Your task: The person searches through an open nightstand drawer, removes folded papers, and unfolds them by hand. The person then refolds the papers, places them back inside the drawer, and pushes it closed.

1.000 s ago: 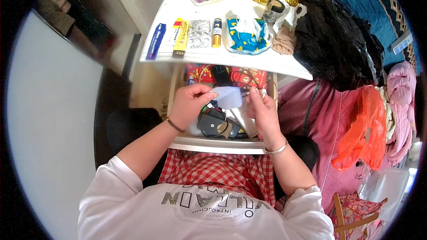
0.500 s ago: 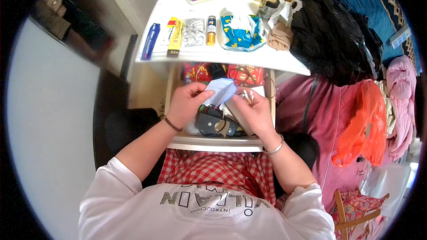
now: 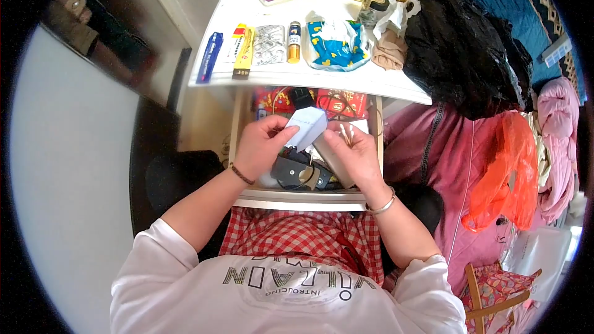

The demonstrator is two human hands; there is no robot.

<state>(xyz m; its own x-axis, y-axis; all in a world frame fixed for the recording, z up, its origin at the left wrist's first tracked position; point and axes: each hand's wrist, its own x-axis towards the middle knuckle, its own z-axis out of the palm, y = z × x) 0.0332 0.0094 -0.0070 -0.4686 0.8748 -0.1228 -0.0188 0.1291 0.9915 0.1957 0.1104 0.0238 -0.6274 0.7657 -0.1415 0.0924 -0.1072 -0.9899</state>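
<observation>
Over the open drawer [image 3: 297,200], my left hand [image 3: 258,147] pinches a small white paper packet [image 3: 307,127] by its left side, thumb on top. Faint writing shows on its face. My right hand [image 3: 357,156] is closed at the packet's right edge, and a few thin sticks with white tips, like cotton swabs [image 3: 347,133], stick up between its fingers. Whether the right fingertips touch the packet, I cannot tell. Beneath the hands lie a dark grey case with a round stud [image 3: 291,172], red packets [image 3: 352,104] and cables.
On the white tabletop [image 3: 266,75] above the drawer stand a blue box [image 3: 209,57], a yellow box [image 3: 244,52], a glue-stick-like tube [image 3: 294,42], a blue tissue pack [image 3: 337,46] and a jar [image 3: 373,9]. Black [image 3: 467,49] and orange bags [image 3: 504,173] lie at right.
The paper packet has tilted a little, so its written face shows more clearly. My hands have stayed almost in place.
</observation>
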